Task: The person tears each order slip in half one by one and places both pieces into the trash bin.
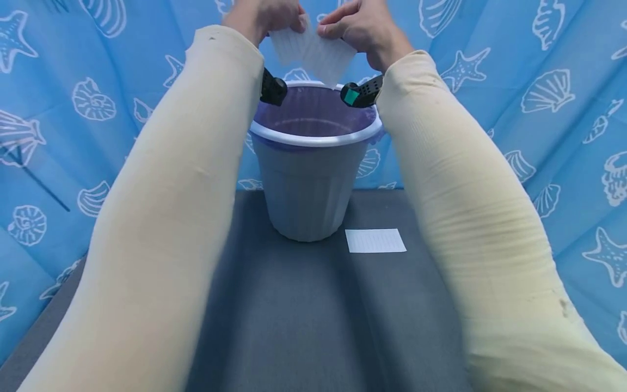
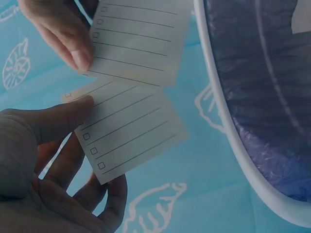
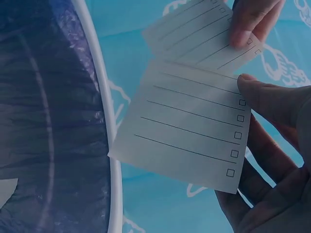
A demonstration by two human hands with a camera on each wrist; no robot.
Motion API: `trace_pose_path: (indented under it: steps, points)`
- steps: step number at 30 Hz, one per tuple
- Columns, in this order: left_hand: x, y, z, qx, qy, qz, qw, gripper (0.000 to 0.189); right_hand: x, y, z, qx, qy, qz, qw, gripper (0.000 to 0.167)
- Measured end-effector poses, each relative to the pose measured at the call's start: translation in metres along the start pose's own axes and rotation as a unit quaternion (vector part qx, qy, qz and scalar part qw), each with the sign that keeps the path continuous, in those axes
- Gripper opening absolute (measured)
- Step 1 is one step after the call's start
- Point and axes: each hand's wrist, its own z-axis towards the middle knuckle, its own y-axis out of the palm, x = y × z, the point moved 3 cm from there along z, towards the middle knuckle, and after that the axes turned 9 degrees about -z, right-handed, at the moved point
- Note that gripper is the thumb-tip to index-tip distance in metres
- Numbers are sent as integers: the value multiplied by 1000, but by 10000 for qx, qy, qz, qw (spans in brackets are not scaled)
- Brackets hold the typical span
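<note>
My left hand (image 1: 271, 15) pinches a small piece of lined checklist paper (image 2: 133, 128) between thumb and fingers at its edge. Another such piece of paper (image 3: 189, 126), with a column of printed boxes, is held the same way by my right hand (image 1: 364, 27). The two pieces overlap where they meet, tilted at different angles; whether they are joined there is hidden. Both hands are raised above the far rim of a grey bin (image 1: 306, 185) lined with a purple bag (image 1: 313, 111).
Flat on the dark grey table (image 1: 303, 305), right of the bin's base, lies a lined white paper (image 1: 375, 240). A pale scrap (image 3: 7, 190) shows inside the bin. Behind hangs a blue curtain (image 1: 514, 49) with white shell prints.
</note>
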Motion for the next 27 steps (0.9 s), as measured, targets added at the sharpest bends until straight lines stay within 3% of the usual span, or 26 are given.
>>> trace_pose_path:
  steps: [5, 9, 13, 16, 21, 24, 27]
  points:
    - [-1, 9, -8, 48, -214, -287, 9993, 41, 4, 1, -1, -44, 46, -56, 10000, 31]
    - [2, 19, -13, -104, -430, -281, 9986, 37, 7, 0, 0, -81, 189, -8, 9998, 31]
    - [-2, 25, -9, -309, -561, -26, 9979, 31, 9, 1, -2, -249, 221, 122, 9994, 31]
    - [-8, 27, -3, -347, -508, 157, 9980, 32, 11, 1, -3, -380, 191, 159, 9990, 32]
    - [-18, 28, 0, -238, -267, -40, 9994, 38, 15, 1, -3, -461, 109, 78, 9988, 33]
    - [-22, 22, -15, -239, -166, -169, 9994, 39, 18, -1, -2, -512, -74, -47, 9986, 33]
    - [-23, 11, -51, -215, -152, -304, 9992, 37, 26, -6, -4, -532, -309, -91, 9981, 35]
